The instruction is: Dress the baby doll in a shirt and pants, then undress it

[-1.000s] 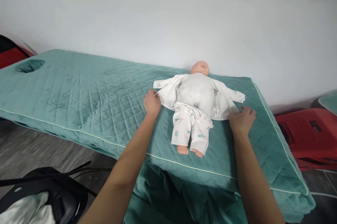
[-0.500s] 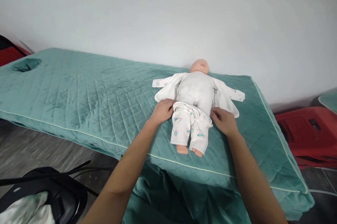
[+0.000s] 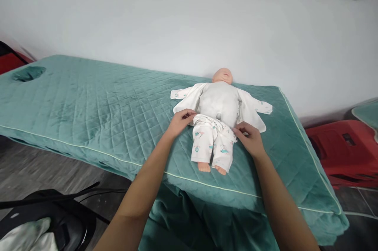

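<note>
A baby doll [image 3: 220, 101] lies on its back on a teal quilted bed [image 3: 97, 101], head toward the wall. Its white jacket [image 3: 251, 109] is spread open to both sides, and it wears printed white trousers [image 3: 214, 144]. My left hand [image 3: 180, 122] pinches the trousers' waistband at the doll's left-hand side. My right hand [image 3: 249, 139] pinches the waistband on the other side. Both hands' fingers are closed on the cloth.
A face hole [image 3: 28, 73] is set in the bed's far left end. Red stools [image 3: 344, 152] stand at the right by the white wall. A black chair with a pale cloth [image 3: 35, 231] is at the lower left, over grey floor.
Both hands left the jacket's outer edges and moved inward to the trousers' waistband, where they now pinch the cloth. The doll has not shifted.
</note>
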